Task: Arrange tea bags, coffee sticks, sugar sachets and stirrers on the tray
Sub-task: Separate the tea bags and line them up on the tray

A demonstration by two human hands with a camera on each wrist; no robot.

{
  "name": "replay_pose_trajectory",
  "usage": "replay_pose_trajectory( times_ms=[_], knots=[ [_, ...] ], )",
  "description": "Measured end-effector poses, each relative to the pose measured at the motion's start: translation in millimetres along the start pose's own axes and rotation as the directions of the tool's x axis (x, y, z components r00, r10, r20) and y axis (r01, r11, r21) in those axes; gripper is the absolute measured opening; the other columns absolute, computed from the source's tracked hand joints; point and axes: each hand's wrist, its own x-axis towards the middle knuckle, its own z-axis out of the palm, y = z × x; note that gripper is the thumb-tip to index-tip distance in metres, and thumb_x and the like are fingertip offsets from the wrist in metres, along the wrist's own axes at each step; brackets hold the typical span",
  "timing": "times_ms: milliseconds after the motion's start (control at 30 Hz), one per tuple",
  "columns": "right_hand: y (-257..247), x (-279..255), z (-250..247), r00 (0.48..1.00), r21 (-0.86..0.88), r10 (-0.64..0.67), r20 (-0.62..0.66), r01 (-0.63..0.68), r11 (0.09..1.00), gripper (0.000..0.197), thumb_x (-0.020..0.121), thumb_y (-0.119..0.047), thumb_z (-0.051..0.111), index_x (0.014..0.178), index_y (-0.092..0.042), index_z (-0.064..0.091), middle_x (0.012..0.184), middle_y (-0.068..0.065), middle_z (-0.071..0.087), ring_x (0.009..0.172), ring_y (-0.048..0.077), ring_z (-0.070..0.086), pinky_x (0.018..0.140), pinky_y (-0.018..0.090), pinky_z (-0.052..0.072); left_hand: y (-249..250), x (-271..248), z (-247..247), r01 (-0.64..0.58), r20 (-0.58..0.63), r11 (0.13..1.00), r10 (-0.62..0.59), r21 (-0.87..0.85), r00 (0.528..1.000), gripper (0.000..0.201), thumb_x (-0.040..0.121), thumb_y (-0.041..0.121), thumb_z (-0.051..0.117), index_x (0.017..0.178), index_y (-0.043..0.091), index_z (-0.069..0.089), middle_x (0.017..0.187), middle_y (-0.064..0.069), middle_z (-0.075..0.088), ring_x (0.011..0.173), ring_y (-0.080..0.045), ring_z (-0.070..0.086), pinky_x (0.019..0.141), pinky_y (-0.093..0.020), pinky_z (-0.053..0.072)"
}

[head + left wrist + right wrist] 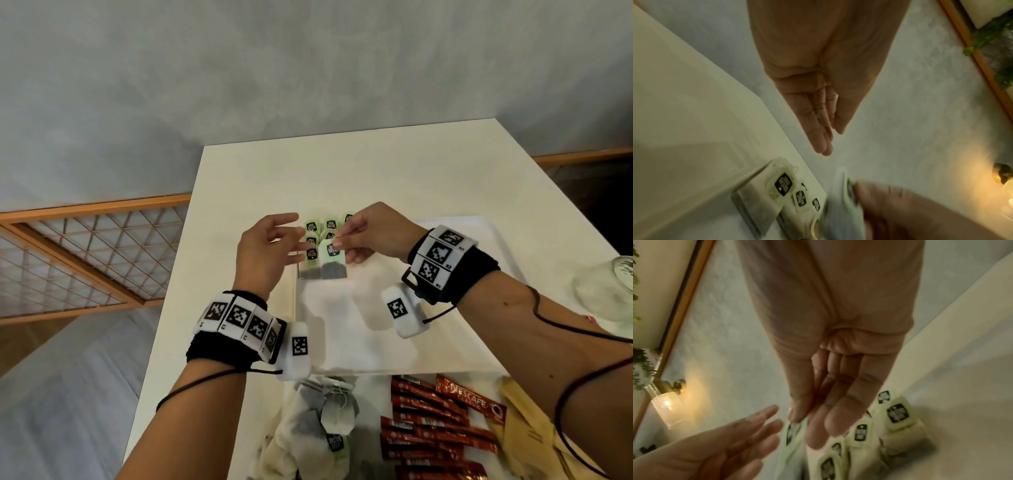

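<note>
A white tray (455,346) lies on the white table (342,171). Several tea bags with green tags (320,228) sit in rows at the tray's far left corner, also visible in the wrist views (784,185) (897,415). My right hand (339,242) pinches the green tag of one tea bag (333,269) between thumb and forefinger, and the bag hangs just above that row (794,431). My left hand (294,238) hovers beside it on the left with fingers straight and spread, holding nothing (825,139).
At the table's near edge lie a loose pile of tea bags (325,411), red coffee sticks (442,428) and brown paper sachets (527,435). A clear glass jar (609,287) stands at the right. A wooden lattice railing (85,253) runs left of the table.
</note>
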Motion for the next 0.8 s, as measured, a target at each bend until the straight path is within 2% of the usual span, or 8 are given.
replay_pose_trajectory(
  times_ms=[67, 133, 233, 333, 433, 533, 667, 800],
  knots=[
    [12.7, 1.5, -1.3, 0.998, -0.081, 0.056, 0.009, -0.055, 0.995, 0.007, 0.081, -0.008, 0.076, 0.082, -0.002, 0.071, 0.066, 0.011, 0.069, 0.058, 0.017, 0.066, 0.058, 0.025, 0.057, -1.2, 2.7, -8.1, 0.005, -0.058, 1.0, -0.004, 0.019, 0.998, 0.021, 0.089, 0.002, 0.063, 0.108, 0.01, 0.068, 0.092, -0.011, 0.071, 0.069, -0.018, 0.072, 0.064, -0.031, 0.06],
    [23.8, 6.0, -0.3, 0.996, -0.135, 0.078, -0.05, -0.084, 0.987, 0.01, 0.079, -0.01, 0.078, 0.08, -0.002, 0.073, 0.067, 0.012, 0.069, 0.062, 0.021, 0.065, 0.061, 0.029, 0.059, -4.4, 4.8, -13.1, 0.016, -0.075, 0.998, -0.011, 0.065, 0.997, 0.02, 0.088, 0.004, 0.063, 0.107, 0.011, 0.068, 0.091, -0.01, 0.071, 0.062, -0.015, 0.068, 0.058, -0.029, 0.058],
    [30.5, 12.9, 4.9, 0.985, -0.105, 0.077, -0.153, -0.094, 0.99, 0.013, 0.077, -0.008, 0.079, 0.082, 0.002, 0.073, 0.067, 0.012, 0.069, 0.061, 0.022, 0.064, 0.063, 0.032, 0.06, -12.5, 7.1, -16.0, 0.034, -0.067, 0.989, -0.025, 0.147, 0.997, 0.017, 0.087, 0.008, 0.065, 0.103, 0.015, 0.069, 0.089, -0.009, 0.071, 0.06, -0.013, 0.066, 0.056, -0.029, 0.056],
    [27.7, 18.6, 10.9, 0.982, -0.06, 0.071, -0.176, -0.083, 0.995, 0.012, 0.077, -0.005, 0.079, 0.084, 0.003, 0.073, 0.068, 0.014, 0.069, 0.059, 0.022, 0.064, 0.061, 0.032, 0.06, -22.0, 12.3, -16.6, 0.04, -0.023, 0.954, -0.035, 0.297, 0.999, 0.014, 0.088, 0.014, 0.066, 0.099, 0.021, 0.07, 0.084, -0.006, 0.069, 0.061, -0.013, 0.063, 0.054, -0.027, 0.052],
    [24.9, 23.8, 13.9, 0.98, -0.07, 0.074, -0.182, -0.088, 0.994, 0.016, 0.077, -0.003, 0.078, 0.088, 0.006, 0.071, 0.074, 0.018, 0.069, 0.061, 0.024, 0.063, 0.064, 0.035, 0.06, -27.8, 20.2, -14.8, 0.042, 0.057, 0.897, -0.075, 0.44, 0.996, 0.016, 0.087, 0.02, 0.069, 0.104, 0.024, 0.069, 0.077, -0.001, 0.065, 0.064, -0.015, 0.061, 0.052, -0.025, 0.052],
    [24.0, 27.5, 15.0, 0.979, -0.064, 0.078, -0.187, -0.091, 0.994, 0.018, 0.077, 0.0, 0.077, 0.091, 0.007, 0.068, 0.074, 0.019, 0.067, 0.063, 0.027, 0.061, 0.069, 0.041, 0.059, -30.1, 30.5, -13.2, 0.05, 0.106, 0.835, -0.129, 0.548, 0.986, 0.019, 0.086, 0.027, 0.071, 0.104, 0.027, 0.067, 0.08, 0.0, 0.066, 0.065, -0.019, 0.063, 0.057, -0.029, 0.055],
    [21.9, 30.2, 16.7, 0.981, -0.075, 0.07, -0.183, -0.085, 0.994, 0.019, 0.078, 0.001, 0.076, 0.093, 0.007, 0.068, 0.068, 0.015, 0.065, 0.059, 0.025, 0.059, 0.058, 0.032, 0.057, -31.7, 39.9, -11.3, 0.084, 0.084, 0.803, -0.164, 0.59, 0.983, 0.02, 0.084, 0.031, 0.074, 0.099, 0.021, 0.066, 0.084, -0.001, 0.065, 0.066, -0.023, 0.064, 0.064, -0.034, 0.057],
    [21.6, 31.5, 15.2, 0.982, -0.084, 0.057, -0.179, -0.073, 0.994, 0.018, 0.077, -0.001, 0.078, 0.092, 0.004, 0.069, 0.07, 0.013, 0.067, 0.063, 0.025, 0.063, 0.067, 0.04, 0.059, -33.9, 43.3, -7.9, 0.078, 0.093, 0.798, -0.166, 0.597, 0.982, 0.015, 0.085, 0.026, 0.073, 0.094, 0.016, 0.066, 0.079, -0.001, 0.063, 0.061, -0.019, 0.059, 0.056, -0.028, 0.052]
  ],
)
